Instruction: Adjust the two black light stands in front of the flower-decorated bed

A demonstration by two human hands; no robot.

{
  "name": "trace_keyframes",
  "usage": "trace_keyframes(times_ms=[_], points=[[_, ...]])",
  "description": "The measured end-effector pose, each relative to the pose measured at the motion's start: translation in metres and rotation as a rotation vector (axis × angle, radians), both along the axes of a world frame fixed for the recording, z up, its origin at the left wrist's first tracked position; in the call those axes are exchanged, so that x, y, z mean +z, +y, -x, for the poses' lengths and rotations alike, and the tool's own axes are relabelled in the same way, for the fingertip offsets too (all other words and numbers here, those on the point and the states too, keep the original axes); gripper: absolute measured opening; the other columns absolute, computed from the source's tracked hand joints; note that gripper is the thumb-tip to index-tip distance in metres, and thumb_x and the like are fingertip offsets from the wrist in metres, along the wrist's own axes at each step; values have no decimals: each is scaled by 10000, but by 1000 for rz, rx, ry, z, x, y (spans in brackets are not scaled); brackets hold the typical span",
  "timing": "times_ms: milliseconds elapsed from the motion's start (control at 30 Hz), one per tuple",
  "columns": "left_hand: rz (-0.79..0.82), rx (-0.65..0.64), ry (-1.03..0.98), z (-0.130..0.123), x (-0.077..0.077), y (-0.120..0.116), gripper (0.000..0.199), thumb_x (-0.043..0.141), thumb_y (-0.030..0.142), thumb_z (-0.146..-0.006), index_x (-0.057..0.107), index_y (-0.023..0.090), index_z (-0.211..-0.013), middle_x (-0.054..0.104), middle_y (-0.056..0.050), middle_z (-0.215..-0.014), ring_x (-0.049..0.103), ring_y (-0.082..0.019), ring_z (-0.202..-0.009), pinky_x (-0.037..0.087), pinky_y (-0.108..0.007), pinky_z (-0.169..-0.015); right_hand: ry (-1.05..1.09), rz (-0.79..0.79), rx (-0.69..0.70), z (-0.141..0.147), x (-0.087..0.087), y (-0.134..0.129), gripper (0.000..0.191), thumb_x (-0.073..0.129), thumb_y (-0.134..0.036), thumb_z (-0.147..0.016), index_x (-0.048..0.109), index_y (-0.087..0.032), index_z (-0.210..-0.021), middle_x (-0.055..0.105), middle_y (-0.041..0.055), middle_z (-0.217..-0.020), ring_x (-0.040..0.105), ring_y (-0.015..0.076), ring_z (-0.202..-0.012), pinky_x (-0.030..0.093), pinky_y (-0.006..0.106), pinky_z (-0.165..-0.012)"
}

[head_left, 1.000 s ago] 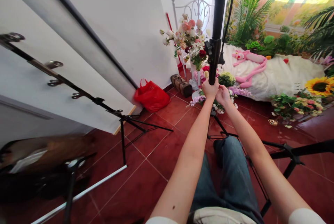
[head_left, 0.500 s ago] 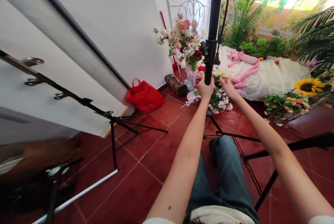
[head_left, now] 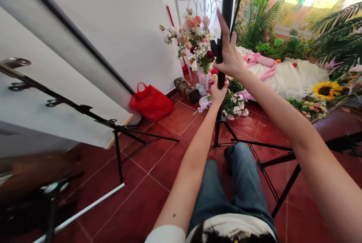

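Note:
A black light stand (head_left: 227, 3) rises upright in front of me, with a dark lamp head at its top edge of view. My left hand (head_left: 218, 93) is wrapped round the lower part of its pole. Higher up, my right hand (head_left: 229, 56) is beside the pole with its fingers spread, the thumb side close to a black clamp knob (head_left: 216, 48). A thin cable hangs along the pole. The stand's legs spread over the floor below my hands.
Flowers (head_left: 195, 28) and a white metal bed frame (head_left: 204, 3) stand behind. A pink plush toy (head_left: 264, 62) lies on white cloth. At left are a red bag (head_left: 152, 103), a clamp-bearing backdrop stand (head_left: 118, 156) and a white rod (head_left: 90, 209). Tripod legs (head_left: 288, 188) cross at right.
My right hand has risen from beside my left hand to the clamp knob, its fingers spreading. My left hand still grips the pole. The view has shifted slightly.

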State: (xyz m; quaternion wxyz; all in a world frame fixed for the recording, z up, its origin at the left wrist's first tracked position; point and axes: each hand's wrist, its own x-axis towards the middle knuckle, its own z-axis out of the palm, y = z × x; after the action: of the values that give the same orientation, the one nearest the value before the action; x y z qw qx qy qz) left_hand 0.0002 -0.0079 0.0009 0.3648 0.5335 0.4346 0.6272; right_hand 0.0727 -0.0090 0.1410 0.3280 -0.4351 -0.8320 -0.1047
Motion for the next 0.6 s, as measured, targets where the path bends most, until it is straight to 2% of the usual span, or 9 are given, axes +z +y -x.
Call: trace_keyframes(times_ms=[133, 233, 333, 467, 600], points=[[-50, -43, -38, 5, -23, -6, 275, 780, 389, -752, 579, 203, -772, 670, -21, -715, 663, -207, -786, 532, -321, -782, 132, -30, -149, 12, -24, -7, 712, 545, -271, -905, 195, -231, -1524, 387, 187, -1397, 652, 315, -1032, 584, 454, -800], [-10, -9, 13, 6, -46, -7, 319, 814, 317, -704, 555, 202, -849, 680, -44, -817, 674, -234, -876, 539, -369, -862, 159, 9, -151, 14, -49, -12, 595, 555, -265, -897, 299, -243, -1433, 376, 178, -1388, 636, 265, -970, 582, 416, -748], [15, -12, 24, 6, -63, -2, 429, 840, 263, -658, 561, 202, -978, 693, -68, -895, 686, -277, -1000, 535, -409, -931, 115, 86, -164, 10, -74, -15, 569, 592, -258, -864, 347, -242, -1377, 370, 172, -1391, 614, 243, -934, 575, 415, -750], [-4, -59, 9, 6, -68, 3, 526, 835, 274, -659, 550, 189, -1094, 708, -102, -979, 680, -301, -1102, 530, -434, -993, 73, 96, -139, 5, -94, -10, 589, 570, -227, -866, 328, -254, -1402, 326, 165, -1438, 601, 242, -959, 566, 429, -795], [-37, -68, -5, 6, -66, 2, 560, 832, 330, -668, 527, 175, -1111, 702, -119, -1001, 660, -297, -1155, 518, -414, -1021, 108, 43, -42, 1, -95, -8, 643, 559, -204, -865, 299, -278, -1448, 341, 150, -1441, 598, 250, -998, 566, 464, -852]])
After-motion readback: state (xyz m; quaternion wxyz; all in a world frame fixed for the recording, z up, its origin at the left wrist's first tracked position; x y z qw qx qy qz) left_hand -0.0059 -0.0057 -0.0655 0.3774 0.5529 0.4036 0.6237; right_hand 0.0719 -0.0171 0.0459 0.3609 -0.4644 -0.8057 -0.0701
